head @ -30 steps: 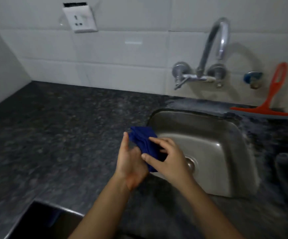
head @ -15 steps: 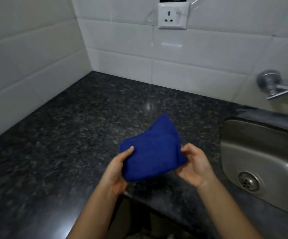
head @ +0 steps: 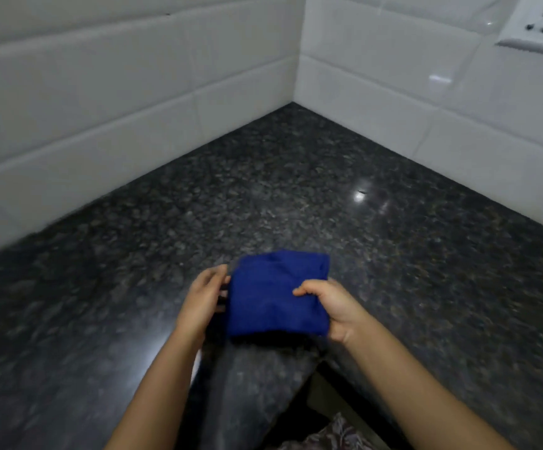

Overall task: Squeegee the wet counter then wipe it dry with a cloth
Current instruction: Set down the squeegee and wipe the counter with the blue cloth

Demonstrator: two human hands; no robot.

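Pinching folded square blue cloth [head: 275,298], right hand [head: 336,311]; left hand [head: 202,300] grip unclear; granite counter [head: 409,261].

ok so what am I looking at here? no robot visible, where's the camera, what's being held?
There is no machine here: a person works with two bare hands, and a wide-angle camera worn on their head looks forward and down. The arms entering from the bottom are the wearer's own. The surface is a dark speckled stone counter in a corner of white tiled walls, with a wall socket at top right. The right hand pinches a folded blue cloth, thumb on top. The left hand is at the cloth's left edge, but blur hides whether it grips.
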